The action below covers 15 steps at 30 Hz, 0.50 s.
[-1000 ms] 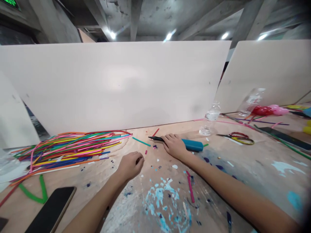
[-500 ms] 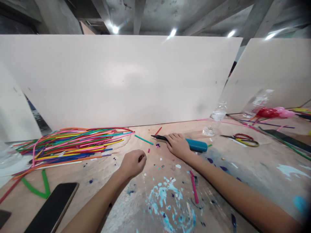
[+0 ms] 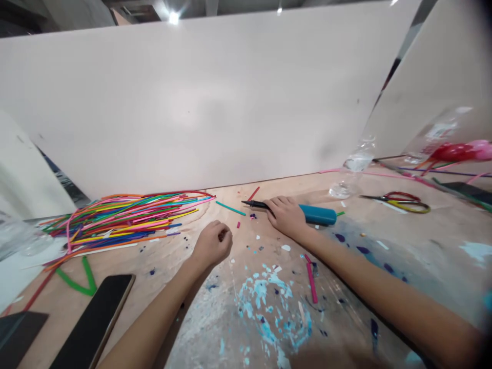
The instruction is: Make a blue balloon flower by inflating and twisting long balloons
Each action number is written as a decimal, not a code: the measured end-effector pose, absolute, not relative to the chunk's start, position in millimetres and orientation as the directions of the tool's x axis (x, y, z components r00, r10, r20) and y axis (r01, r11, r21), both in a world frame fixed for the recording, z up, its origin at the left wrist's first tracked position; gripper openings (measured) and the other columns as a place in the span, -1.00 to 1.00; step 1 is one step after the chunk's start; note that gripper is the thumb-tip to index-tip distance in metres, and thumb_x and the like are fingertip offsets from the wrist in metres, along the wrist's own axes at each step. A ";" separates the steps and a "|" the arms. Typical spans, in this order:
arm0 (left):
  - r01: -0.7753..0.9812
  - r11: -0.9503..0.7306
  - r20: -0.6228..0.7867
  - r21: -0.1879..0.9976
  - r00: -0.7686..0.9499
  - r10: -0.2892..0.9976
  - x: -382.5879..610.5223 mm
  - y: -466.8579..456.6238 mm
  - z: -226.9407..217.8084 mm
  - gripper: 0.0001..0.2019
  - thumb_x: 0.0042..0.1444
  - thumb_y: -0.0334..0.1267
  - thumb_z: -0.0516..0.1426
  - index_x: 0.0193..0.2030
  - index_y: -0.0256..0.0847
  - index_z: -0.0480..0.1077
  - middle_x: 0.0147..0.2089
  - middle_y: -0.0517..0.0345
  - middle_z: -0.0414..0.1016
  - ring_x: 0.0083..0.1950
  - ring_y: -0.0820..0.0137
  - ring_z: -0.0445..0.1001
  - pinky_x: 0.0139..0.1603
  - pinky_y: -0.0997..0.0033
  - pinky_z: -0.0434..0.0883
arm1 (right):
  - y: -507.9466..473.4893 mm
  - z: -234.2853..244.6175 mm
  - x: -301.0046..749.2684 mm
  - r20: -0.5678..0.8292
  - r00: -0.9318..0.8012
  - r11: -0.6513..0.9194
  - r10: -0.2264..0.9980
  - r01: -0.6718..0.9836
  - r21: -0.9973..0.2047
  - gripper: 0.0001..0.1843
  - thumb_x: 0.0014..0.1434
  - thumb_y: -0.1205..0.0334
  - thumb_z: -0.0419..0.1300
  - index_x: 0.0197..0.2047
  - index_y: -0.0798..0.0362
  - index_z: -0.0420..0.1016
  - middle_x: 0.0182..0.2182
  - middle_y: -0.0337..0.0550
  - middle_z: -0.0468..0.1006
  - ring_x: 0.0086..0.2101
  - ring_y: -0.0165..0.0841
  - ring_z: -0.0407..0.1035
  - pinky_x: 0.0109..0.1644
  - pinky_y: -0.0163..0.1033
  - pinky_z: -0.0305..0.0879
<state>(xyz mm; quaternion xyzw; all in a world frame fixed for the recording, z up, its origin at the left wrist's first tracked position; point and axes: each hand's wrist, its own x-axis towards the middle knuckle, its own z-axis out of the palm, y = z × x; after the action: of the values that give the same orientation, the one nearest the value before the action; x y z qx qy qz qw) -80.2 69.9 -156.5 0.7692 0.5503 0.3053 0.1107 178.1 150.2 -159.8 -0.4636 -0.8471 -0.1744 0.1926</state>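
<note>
My right hand [image 3: 287, 217] lies over a hand balloon pump [image 3: 318, 214] with a blue barrel and a black tapered nozzle, which points left along the table. Its fingers curl round the pump's black front part. To the left, my left hand [image 3: 212, 243] rests in a loose fist, and nothing shows in the gap by the thumb. Beyond it lie a thin teal balloon [image 3: 230, 207] and a small red strip [image 3: 253, 193]. A magenta balloon piece [image 3: 311, 281] lies nearer me, below the right wrist.
A pile of uninflated long balloons [image 3: 126, 218] spreads at the left, behind a green V-shaped piece [image 3: 91, 277] and a phone [image 3: 94, 320]. Scissors [image 3: 400, 201] and a plastic bottle [image 3: 355, 166] are at the right. A white board [image 3: 215, 102] stands across the back.
The view has tilted down and shifted slightly, so the table things sit differently in the picture. Both hands keep nearly the same pose, the right still on the pump.
</note>
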 end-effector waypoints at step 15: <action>0.842 -0.418 0.354 0.341 0.297 0.887 -114.9 87.1 -150.9 -0.80 0.15 -0.31 0.02 -0.26 -0.19 0.48 -0.10 -0.01 0.49 -0.03 0.22 0.41 0.06 0.18 0.34 | 148.8 -164.3 176.1 0.572 -0.356 0.412 0.739 0.910 0.034 -0.71 0.21 0.27 0.08 -0.02 0.10 0.45 -0.14 0.01 0.50 -0.08 -0.13 0.24 0.05 -0.09 0.01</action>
<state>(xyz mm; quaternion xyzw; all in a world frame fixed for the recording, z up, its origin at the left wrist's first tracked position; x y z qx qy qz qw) -114.9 87.1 -150.9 0.8040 0.5375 0.2503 0.0450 176.1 148.8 -164.3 -0.5127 -0.8043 -0.1764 0.2433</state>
